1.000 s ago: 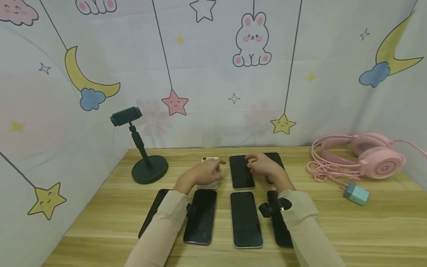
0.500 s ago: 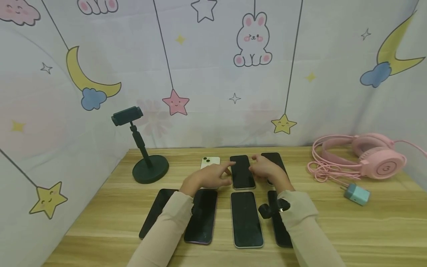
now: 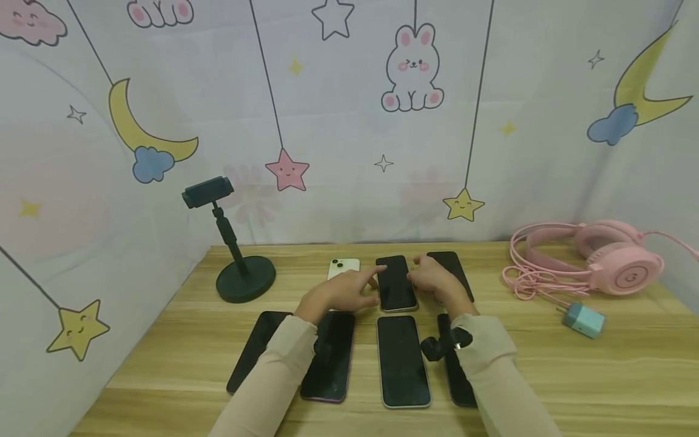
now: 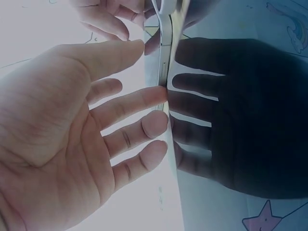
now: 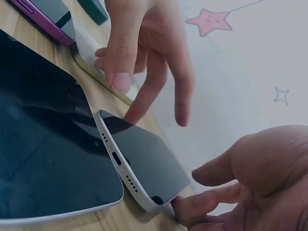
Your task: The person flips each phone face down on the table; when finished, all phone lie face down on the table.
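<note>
A phone with a dark screen and pale frame (image 3: 396,285) lies face up at the back middle, between both hands. My left hand (image 3: 341,291) reaches its left edge with fingers extended. In the left wrist view the fingertips meet a pale phone edge (image 4: 164,67), and a glossy dark screen mirrors the hand. On the other side my right hand (image 3: 437,279) has its fingertips right at the phone's lower right corner; in the right wrist view its thumb (image 5: 216,171) stays apart from the screen. A white phone (image 3: 338,265), camera side up, is partly hidden behind the left hand.
Another dark phone (image 3: 452,267) lies behind the right hand. Several phones, including a pale-framed one (image 3: 404,364), form a front row, partly under the forearms. A dark green phone stand (image 3: 246,279) is at left; pink headphones (image 3: 617,261) and a blue charger (image 3: 584,319) are at right.
My left hand has moved right, from over the white phone to the middle phone's left edge. The right hand has shifted slightly right, from over that phone's screen to its right edge.
</note>
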`<state>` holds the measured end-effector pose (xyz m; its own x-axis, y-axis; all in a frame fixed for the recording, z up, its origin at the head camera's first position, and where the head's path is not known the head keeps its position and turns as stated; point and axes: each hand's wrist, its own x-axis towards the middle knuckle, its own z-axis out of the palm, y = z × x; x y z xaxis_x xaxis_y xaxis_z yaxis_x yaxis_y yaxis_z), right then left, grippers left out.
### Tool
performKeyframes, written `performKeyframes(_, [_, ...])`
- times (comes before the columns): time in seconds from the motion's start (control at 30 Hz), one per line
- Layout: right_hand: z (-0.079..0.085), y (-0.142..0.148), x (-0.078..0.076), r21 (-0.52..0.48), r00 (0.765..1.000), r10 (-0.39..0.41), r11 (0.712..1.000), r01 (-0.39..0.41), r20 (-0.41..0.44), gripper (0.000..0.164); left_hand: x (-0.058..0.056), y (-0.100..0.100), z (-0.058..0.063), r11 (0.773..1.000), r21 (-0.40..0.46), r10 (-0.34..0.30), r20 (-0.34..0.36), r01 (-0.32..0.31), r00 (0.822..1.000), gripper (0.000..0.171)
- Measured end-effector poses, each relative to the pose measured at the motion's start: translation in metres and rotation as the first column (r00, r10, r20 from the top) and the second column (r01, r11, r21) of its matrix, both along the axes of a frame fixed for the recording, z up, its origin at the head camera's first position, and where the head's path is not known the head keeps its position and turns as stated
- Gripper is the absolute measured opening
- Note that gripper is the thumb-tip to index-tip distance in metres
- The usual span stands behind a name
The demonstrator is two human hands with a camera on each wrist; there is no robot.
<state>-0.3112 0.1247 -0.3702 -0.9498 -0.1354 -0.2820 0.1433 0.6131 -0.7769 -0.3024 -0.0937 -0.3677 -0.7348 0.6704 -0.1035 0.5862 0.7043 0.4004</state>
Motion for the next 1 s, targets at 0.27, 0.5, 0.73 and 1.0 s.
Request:
performKeyframes(0.27, [0.001,0.003,-0.001,-0.102,0.998,-0.021,0.995,0.015,-0.055,0.053,0.003,0.002,0.002,1.000,-0.009,0.001,-0.013,-0.001,1.000,0.072])
performKeyframes(0.5, [0.001,0.005,-0.001,-0.215,0.999,0.011,0.977,-0.019,-0.038,0.051,0.004,0.005,0.003,1.000,-0.006,-0.010,-0.008,0.009,1.000,0.075])
performKeyframes(0.73, [0.004,0.002,0.001,-0.250,0.998,0.035,0.967,-0.047,-0.054,0.051,0.003,0.004,0.002,0.998,0.063,0.005,0.021,-0.006,1.000,0.087])
performKeyframes(1.0, [0.000,-0.005,0.001,-0.252,0.988,0.134,0.956,-0.148,-0.072,0.055,0.001,0.001,0.003,0.991,0.131,0.008,-0.007,-0.007,1.000,0.086])
